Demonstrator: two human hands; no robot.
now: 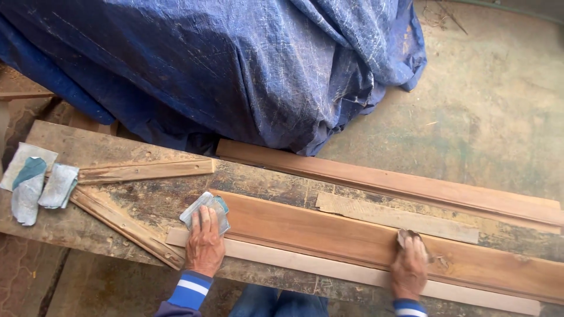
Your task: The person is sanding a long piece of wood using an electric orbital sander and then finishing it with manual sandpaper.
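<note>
From the head camera, looking down, the left hand (204,246) lies flat on a folded piece of sandpaper (205,211), with its fingers pressed down on it. The sandpaper sits on the left end of a long reddish wood board (352,238) that runs across the counter (147,202) from left to right. The right hand (409,267) is farther right on the same board. Its grip is closed around a small brown scrap (408,236), which it pushes against the wood. A pale thin strip (329,267) lies just beside the near edge of the board, touching it. A short flat grey piece of wood (393,216) rests on the counter at the far edge of the board. Another long board (411,185) lies farther back. At the far left of the counter there are more folded sheets of sandpaper (38,182), well apart from the hands. Two narrow wood pieces (141,171) make a pointed shape near them. A big blue tarp (235,64) covers something behind the counter. The floor (493,105) on the right is dusty.
</note>
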